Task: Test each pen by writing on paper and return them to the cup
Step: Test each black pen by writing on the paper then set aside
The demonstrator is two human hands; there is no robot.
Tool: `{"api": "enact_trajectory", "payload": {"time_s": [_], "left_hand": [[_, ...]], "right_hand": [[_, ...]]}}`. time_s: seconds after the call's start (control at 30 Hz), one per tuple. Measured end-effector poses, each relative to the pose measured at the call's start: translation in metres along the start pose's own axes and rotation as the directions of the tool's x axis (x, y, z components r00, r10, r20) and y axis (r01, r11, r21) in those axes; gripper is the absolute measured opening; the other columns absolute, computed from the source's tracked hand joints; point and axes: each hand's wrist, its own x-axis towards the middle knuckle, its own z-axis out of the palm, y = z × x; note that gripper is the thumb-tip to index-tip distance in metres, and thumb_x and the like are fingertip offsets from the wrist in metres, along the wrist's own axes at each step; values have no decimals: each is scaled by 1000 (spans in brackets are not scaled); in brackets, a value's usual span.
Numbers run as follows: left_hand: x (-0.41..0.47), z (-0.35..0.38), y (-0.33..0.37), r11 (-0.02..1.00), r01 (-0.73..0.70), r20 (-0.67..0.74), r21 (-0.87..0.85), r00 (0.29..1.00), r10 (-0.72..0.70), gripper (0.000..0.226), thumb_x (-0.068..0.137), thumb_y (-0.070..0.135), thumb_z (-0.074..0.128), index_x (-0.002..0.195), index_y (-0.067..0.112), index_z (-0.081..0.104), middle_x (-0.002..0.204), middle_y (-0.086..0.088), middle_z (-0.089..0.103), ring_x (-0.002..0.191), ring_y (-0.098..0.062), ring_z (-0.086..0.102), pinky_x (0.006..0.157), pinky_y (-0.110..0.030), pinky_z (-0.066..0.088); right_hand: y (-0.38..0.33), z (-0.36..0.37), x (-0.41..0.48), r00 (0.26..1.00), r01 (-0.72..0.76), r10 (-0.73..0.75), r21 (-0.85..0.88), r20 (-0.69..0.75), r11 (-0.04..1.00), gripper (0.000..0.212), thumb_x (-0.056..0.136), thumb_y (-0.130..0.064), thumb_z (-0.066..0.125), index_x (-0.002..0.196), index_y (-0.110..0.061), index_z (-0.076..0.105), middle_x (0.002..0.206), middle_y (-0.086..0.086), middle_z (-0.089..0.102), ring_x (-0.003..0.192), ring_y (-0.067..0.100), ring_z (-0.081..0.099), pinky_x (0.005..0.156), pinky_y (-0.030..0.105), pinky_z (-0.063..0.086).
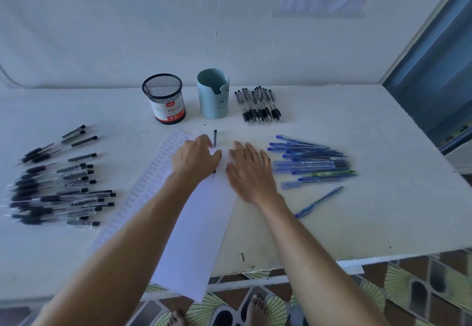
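A long white paper sheet (196,236) lies in front of me, its left part filled with rows of handwritten words. A black pen (215,137) lies on the sheet's far end, pointing away from me. My left hand (195,158) rests over that pen with bent fingers and the thumb across the barrel; its fingertips are hidden. My right hand (249,170) lies flat with spread fingers on the sheet's right edge, holding nothing. Behind the sheet stand a black mesh cup (163,98) and a light blue cup (213,94); I see no pens in them.
Several black pens (58,187) lie spread on the left of the white table (357,223). A bunch of black pens (259,106) sits right of the blue cup. Blue pens (311,162) are piled at the right, one blue pen (319,201) apart. The table edge is near me.
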Motion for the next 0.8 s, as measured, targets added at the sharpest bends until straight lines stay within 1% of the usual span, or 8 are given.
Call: {"api": "enact_trajectory", "payload": {"time_s": [0.1,0.17,0.27,0.37,0.43,0.53,0.7,0.8], "left_hand": [[0,-1,1,999,0,17,-33,1000,1,37,95,53,53,121,28,61,108,-8,67,98,-32,62,70,-35,42],[2,-4,-7,994,19,-22,-112,1000,-22,28,96,46,50,114,29,64,103,-6,69,96,-32,62,70,-35,42],[5,-5,-28,993,-17,-171,-116,985,-4,28,98,29,48,119,26,66,117,-6,67,115,-31,52,84,-37,40],[9,-3,-47,1000,7,-110,22,994,-4,44,103,37,40,147,32,46,157,-7,35,147,-31,19,114,-48,18],[9,-1,-55,996,54,6,66,998,-55,52,105,45,29,156,35,27,165,-4,17,153,-30,4,120,-49,6],[6,6,-61,989,39,17,142,999,-42,57,104,50,22,158,35,15,167,-1,10,153,-29,1,122,-48,2],[6,7,-61,986,44,-9,161,999,-43,58,103,52,22,158,35,15,167,0,11,153,-28,4,122,-48,3],[6,8,-62,987,39,-19,159,999,-37,59,102,52,22,158,35,16,167,0,12,153,-28,5,122,-48,3]], "right_hand": [[1,-1,2,999,-15,16,47,-33,999,43,104,-29,31,145,-18,39,161,-4,28,151,16,14,122,42,3],[1,0,4,998,-34,38,80,-45,996,43,104,-28,33,145,-18,40,155,-5,39,150,16,19,122,41,6],[-2,4,9,985,-69,88,134,-147,989,37,98,-40,38,126,-20,54,134,-7,56,136,16,40,115,40,20],[-15,6,20,954,-165,198,157,-226,974,43,91,-57,43,109,-21,58,119,-7,60,124,18,47,105,40,27],[-24,6,27,947,-234,257,135,-191,963,48,87,-63,53,109,-21,55,121,-5,55,125,20,41,106,43,24],[-36,5,34,949,-294,294,17,-111,956,58,78,-67,59,113,-21,53,126,-1,47,129,25,35,107,51,19],[-43,-6,40,942,-313,307,-22,-134,950,23,82,-51,62,92,-32,69,118,-6,57,120,22,44,95,47,22],[-40,-12,40,934,-331,328,4,-142,944,16,83,-42,60,90,-32,70,109,-8,63,112,22,49,87,43,22]]}}
